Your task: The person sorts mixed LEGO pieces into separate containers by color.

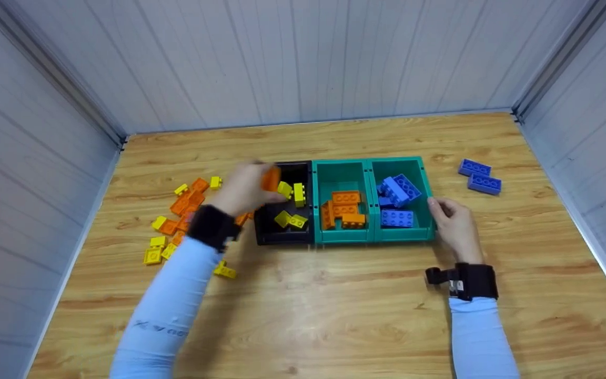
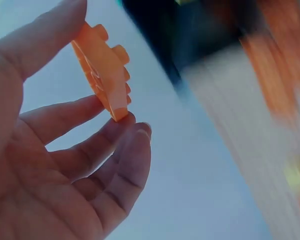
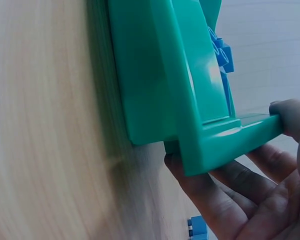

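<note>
Between thumb and fingertips my left hand (image 1: pixel 245 188) pinches an orange toy brick (image 2: pixel 104 70), held over the left edge of the black bin (image 1: pixel 284 241). Yellow bricks (image 1: pixel 299 195) lie in that bin. My right hand (image 1: pixel 456 227) grips the right rim of the right green bin (image 3: pixel 190 100), thumb on top and fingers under the lip. Blue bricks (image 1: pixel 397 218) fill part of this bin. Orange bricks (image 1: pixel 346 197) lie in the middle green bin (image 1: pixel 341 238), which joins the others in a row.
A loose pile of orange bricks (image 1: pixel 190 201) and yellow bricks (image 1: pixel 152 256) spreads over the wooden table (image 1: pixel 324 316) on the left, partly behind my left arm. Two blue bricks (image 1: pixel 484 184) lie to the right of the bins. Pale panel walls (image 1: pixel 303 63) enclose the table.
</note>
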The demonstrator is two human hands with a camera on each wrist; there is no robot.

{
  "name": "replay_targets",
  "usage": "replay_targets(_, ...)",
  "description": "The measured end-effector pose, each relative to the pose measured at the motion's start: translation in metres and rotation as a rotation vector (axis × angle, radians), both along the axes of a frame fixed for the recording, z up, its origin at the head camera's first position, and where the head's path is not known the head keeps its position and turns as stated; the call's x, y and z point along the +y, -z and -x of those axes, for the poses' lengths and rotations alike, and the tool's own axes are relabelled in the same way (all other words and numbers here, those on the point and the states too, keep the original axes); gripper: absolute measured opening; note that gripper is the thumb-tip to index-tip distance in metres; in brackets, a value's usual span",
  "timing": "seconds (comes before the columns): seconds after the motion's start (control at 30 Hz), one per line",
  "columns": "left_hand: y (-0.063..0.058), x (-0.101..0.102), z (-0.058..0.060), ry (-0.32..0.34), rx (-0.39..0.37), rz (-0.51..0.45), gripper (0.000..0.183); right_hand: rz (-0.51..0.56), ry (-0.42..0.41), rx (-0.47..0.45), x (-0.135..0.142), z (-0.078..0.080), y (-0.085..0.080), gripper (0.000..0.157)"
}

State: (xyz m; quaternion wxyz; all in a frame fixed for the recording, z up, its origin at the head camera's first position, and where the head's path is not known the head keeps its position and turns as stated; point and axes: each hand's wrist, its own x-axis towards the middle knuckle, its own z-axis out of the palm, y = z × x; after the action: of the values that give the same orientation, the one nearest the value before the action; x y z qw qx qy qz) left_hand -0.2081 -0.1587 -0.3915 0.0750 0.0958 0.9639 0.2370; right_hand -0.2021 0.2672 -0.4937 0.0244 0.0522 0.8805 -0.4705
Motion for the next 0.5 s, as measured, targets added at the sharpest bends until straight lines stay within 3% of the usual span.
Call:
replay_targets(0.13, 0.009, 0.060, 0.007, 0.143, 0.024, 0.062, 0.079, -0.009, -0.008, 0.017, 0.000, 0.000, 0.001, 0.064)
replay_targets(0.23, 0.014, 0.091, 0.012, 0.219, 0.061, 0.116, 0.077, -0.024, -0.009, 0.038, 0.000, 0.000, 0.001, 0.063)
replay_targets(0.37, 0.021, 0.117, 0.018, 0.271, 0.090, 0.175, 0.076, -0.038, -0.008, 0.043, 0.000, 0.000, 0.001, 0.062)
replay_targets(0.5, 0.026, 0.124, 0.020, 0.281, 0.078, 0.195, 0.079, -0.019, -0.016, 0.025, 0.000, 0.000, -0.001, 0.061)
